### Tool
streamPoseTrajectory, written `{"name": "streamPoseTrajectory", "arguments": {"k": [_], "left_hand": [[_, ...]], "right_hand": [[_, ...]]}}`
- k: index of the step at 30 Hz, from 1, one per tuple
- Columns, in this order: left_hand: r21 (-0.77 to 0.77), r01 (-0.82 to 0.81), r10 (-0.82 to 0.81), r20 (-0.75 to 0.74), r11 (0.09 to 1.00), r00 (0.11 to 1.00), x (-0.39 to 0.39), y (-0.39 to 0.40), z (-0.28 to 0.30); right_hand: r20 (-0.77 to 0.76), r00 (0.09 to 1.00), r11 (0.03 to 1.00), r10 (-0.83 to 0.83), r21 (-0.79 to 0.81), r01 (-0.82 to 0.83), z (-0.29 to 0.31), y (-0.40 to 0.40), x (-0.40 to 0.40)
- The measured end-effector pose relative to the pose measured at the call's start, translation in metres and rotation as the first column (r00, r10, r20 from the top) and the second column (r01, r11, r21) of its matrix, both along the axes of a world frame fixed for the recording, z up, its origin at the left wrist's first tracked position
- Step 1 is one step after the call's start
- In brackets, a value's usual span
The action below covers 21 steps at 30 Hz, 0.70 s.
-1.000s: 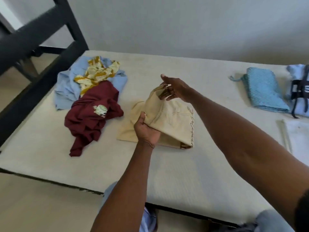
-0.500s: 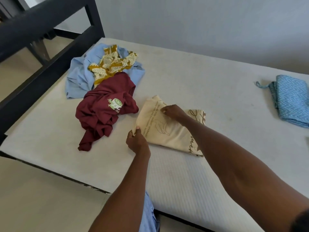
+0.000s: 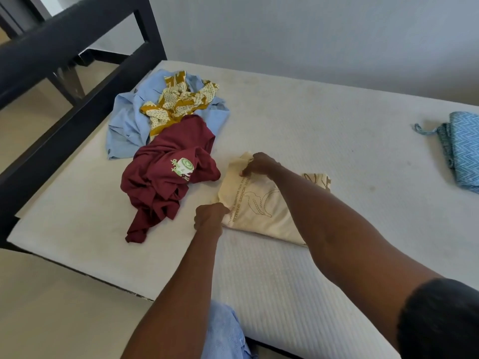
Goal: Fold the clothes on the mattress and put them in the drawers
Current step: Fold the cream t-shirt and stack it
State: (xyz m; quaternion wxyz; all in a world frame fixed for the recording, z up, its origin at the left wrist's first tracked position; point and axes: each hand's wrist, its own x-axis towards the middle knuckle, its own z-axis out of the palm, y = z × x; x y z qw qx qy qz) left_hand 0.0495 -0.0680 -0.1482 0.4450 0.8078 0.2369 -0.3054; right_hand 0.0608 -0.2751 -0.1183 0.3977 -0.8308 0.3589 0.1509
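Fingers of both hands pinching cream shirt (image 3: 259, 206) edges, bare mattress (image 3: 324, 141) beyond

On the white mattress (image 3: 324, 141) the folded shirt (image 3: 261, 211) is pale cream with a fine dark outline drawing and a line of lettering. To its left, the crumpled shirt (image 3: 166, 177) is maroon with a small green and white badge, and farther off a mustard and cream dotted cloth (image 3: 178, 102) lies on a plain light blue garment (image 3: 127, 125). At the far right, the folded cloth (image 3: 461, 151) is blue with a white zigzag pattern, and the bed frame (image 3: 64, 120) is black.
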Motion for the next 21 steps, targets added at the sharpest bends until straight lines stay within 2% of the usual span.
{"name": "streamPoseTrajectory", "arguments": {"k": [4,7,8,9,11,13,16,21], "left_hand": [[-0.314,-0.081,0.111,0.077,0.946,0.991,-0.019,0.006,0.016],[-0.551,-0.064,0.133,0.086,0.832,0.987,-0.036,0.003,0.04],[-0.599,-0.003,0.1,0.128,0.801,0.987,-0.059,-0.005,0.073],[-0.618,0.029,0.089,0.159,0.786,0.983,-0.059,-0.006,0.079],[-0.61,0.151,0.017,0.26,0.778,0.965,-0.059,-0.015,0.099],[-0.575,0.328,-0.126,0.363,0.75,0.923,-0.077,-0.029,0.138],[-0.438,0.595,-0.344,0.527,0.674,0.777,-0.118,-0.062,0.202],[-0.298,0.829,-0.568,0.616,0.473,0.546,-0.202,-0.124,0.275]], "right_hand": [[0.228,0.973,0.996,-0.045,0.082,0.027,0.021,0.002,-0.02],[0.362,0.931,0.996,-0.036,0.091,0.003,0.055,-0.014,-0.047],[0.387,0.921,0.999,-0.031,0.04,0.017,0.091,-0.025,-0.084],[0.379,0.925,1.0,-0.01,0.018,0.004,0.097,-0.027,-0.091],[0.393,0.919,0.999,0.002,-0.038,0.014,0.118,-0.042,-0.108],[0.393,0.919,0.995,-0.028,-0.076,0.063,0.155,-0.06,-0.153],[0.391,0.92,0.971,-0.024,-0.209,0.114,0.219,-0.085,-0.235],[0.232,0.972,0.886,-0.03,-0.444,0.133,0.291,-0.119,-0.379]]}}
